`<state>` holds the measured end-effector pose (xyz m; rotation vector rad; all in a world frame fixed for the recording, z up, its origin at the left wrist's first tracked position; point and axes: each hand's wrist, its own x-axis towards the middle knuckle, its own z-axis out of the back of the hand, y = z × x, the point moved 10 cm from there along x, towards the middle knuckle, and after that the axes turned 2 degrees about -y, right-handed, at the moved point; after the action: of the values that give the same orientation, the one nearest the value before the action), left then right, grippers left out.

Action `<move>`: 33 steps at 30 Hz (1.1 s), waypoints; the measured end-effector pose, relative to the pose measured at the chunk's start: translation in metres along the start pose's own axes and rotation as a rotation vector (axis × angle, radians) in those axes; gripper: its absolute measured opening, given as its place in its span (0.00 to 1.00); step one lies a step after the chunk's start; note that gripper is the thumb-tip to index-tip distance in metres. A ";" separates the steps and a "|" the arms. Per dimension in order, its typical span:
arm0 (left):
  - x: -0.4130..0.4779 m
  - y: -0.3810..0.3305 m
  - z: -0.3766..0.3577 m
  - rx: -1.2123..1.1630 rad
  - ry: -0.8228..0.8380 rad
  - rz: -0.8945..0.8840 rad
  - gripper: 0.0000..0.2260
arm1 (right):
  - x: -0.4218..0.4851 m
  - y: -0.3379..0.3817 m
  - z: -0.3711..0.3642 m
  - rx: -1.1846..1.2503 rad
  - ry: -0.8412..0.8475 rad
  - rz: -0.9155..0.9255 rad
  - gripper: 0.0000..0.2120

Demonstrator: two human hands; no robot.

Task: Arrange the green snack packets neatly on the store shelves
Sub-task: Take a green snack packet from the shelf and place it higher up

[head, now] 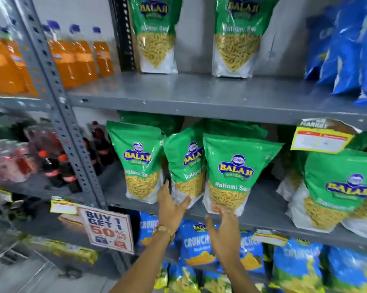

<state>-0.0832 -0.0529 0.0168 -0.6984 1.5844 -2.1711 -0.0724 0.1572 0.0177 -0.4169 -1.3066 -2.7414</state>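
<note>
Grey metal shelves (199, 98) face me: two green snack packets (156, 34) stand neat up top, the middle shelf's three (235, 172) lean unevenly and need squaring, and my left hand (171, 206) and right hand (224, 227), both spread and holding nothing, reach toward them.

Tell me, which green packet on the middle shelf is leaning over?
The middle green packet of the three by the hands. It tips rightward against the front packet; the left packet stands nearly straight.
</note>
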 end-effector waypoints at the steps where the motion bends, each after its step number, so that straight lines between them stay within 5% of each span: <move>1: 0.009 0.003 -0.005 -0.019 0.015 -0.018 0.42 | 0.006 -0.003 -0.003 -0.013 -0.003 -0.036 0.16; 18: 0.004 0.011 0.003 -0.022 0.145 -0.070 0.38 | 0.030 -0.009 -0.017 -0.157 -0.009 -0.132 0.12; 21: -0.010 0.014 0.019 -0.074 0.189 -0.053 0.42 | 0.029 -0.010 -0.020 -0.132 0.066 -0.167 0.15; 24: -0.028 0.009 0.039 -0.148 0.268 -0.003 0.35 | 0.022 -0.001 -0.023 -0.005 0.201 -0.196 0.21; 27: -0.047 0.002 0.054 -0.180 0.408 0.077 0.30 | -0.010 0.039 -0.032 0.302 0.502 -0.210 0.39; 33: -0.081 -0.027 0.094 -0.153 0.563 0.055 0.29 | -0.061 0.085 0.002 0.476 0.563 -0.081 0.37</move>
<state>0.0370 -0.0725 0.0511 -0.0685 2.0230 -2.3496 0.0020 0.1022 0.0659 0.4164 -1.7242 -2.2214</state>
